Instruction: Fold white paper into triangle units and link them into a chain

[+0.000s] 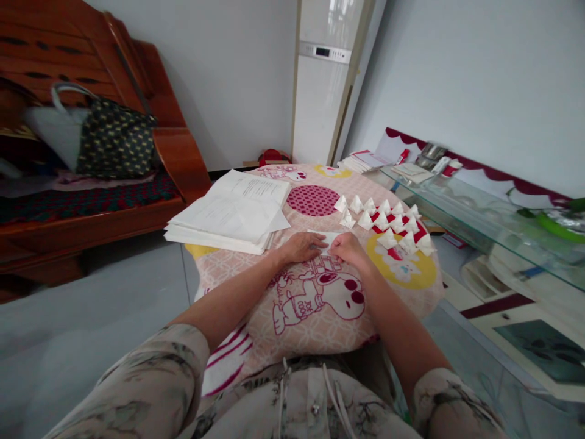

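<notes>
Paper (329,237) between left hand (303,246) and right hand (347,247)
Left lies loosely open on it; right curls at its edge, pinch unclear; probably light, easily creased; best held by edges.

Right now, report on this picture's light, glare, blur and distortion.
Head view: light looks diffuse, shadows on the tablecloth soft; head view: window-like glare tops the tall white unit, with sheen on the wooden bench; head view: the left hand, right hand and small white paper lack fine detail; head view: wide-angle distortion seems to tilt the unit.
</notes>
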`<state>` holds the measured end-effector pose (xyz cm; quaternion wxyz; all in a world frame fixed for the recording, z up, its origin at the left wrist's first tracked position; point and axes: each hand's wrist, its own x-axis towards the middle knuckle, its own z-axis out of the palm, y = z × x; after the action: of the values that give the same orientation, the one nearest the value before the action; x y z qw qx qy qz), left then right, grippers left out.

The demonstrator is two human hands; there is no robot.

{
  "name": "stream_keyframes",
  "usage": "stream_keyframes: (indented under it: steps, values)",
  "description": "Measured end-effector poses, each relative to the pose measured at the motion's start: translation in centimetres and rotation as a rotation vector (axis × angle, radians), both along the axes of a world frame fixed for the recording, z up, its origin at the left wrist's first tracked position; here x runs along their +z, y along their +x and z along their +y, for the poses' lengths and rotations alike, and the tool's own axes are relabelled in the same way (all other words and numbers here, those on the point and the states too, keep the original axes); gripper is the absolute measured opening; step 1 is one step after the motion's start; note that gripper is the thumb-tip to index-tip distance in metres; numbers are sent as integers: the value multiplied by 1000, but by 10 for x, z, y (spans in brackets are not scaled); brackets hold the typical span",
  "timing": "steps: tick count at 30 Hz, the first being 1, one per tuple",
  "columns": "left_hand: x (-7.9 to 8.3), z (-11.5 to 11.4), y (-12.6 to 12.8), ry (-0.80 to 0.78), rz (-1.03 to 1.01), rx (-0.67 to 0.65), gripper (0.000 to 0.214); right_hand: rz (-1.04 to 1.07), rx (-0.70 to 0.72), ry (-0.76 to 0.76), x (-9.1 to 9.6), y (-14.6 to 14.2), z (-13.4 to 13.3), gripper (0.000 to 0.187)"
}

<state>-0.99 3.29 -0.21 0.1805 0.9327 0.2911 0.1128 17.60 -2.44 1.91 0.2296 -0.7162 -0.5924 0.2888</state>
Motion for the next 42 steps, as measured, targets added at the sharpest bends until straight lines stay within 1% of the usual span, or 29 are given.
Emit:
stream_keyframes:
  steps: [2,5,7,10,13,17,18,20,21,24,26,29,31,32,35,38,40,42]
  values:
    - [-1,-5,5,-18,-14,83,45,-50,33,-13,-4,-2,2,17]
    - [-3,-11,13,-35,-16,175,50,-76,33,-9,-5,-1,2,14]
    - [-3,-13,15,-44,-18,184,54,-83,24,-8,-4,0,1,13]
    - [-2,-11,12,-61,-11,153,57,-88,21,-3,-4,0,1,15]
    - [0,-3,-3,-65,8,126,59,-62,23,3,-7,0,2,15]
    - [2,16,-37,-64,57,67,66,-66,33,2,-8,2,0,15]
    - [2,21,-44,-73,66,27,69,-70,47,10,-7,3,-2,14]
    - [4,29,-53,-47,9,-10,70,-79,89,49,-5,6,-4,12]
    - [5,33,-54,-21,-44,14,67,-91,109,76,-4,8,-5,10]
    - [7,39,-43,21,-178,126,54,-187,113,195,-1,13,-6,6]
    - [7,42,-28,10,-182,160,47,-315,80,262,-1,16,-4,6]
    - [5,43,-7,6,-113,125,39,-528,53,262,-4,16,0,11]
    - [5,42,3,29,-49,94,40,-605,69,235,-5,15,2,14]
    - [5,40,7,46,-18,73,42,-620,81,226,-6,15,4,15]
    - [7,37,15,61,38,94,46,-605,93,221,-7,17,8,15]
    - [8,37,19,3,46,130,52,-522,77,259,-11,23,13,16]
    - [7,39,19,-80,4,173,46,-463,44,307,-14,29,15,14]
    - [5,41,16,-173,-81,256,31,-430,-8,396,-18,32,14,8]
